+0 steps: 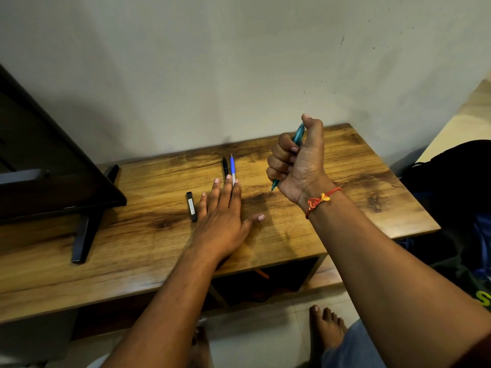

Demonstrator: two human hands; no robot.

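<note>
Right hand (297, 162) upright around teal pen (299, 133)

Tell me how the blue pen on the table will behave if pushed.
The blue pen looks slim and round, so it would probably roll on the smooth table, likely bumping the black pen beside it. It seems rigid and light, easy for the left hand to lift.

The pale label on a small black bar (191, 207) on the bench (345, 166) has print too small to read. Dark cloth (471, 284) at the right edge shows a yellow-green letter S.
</note>
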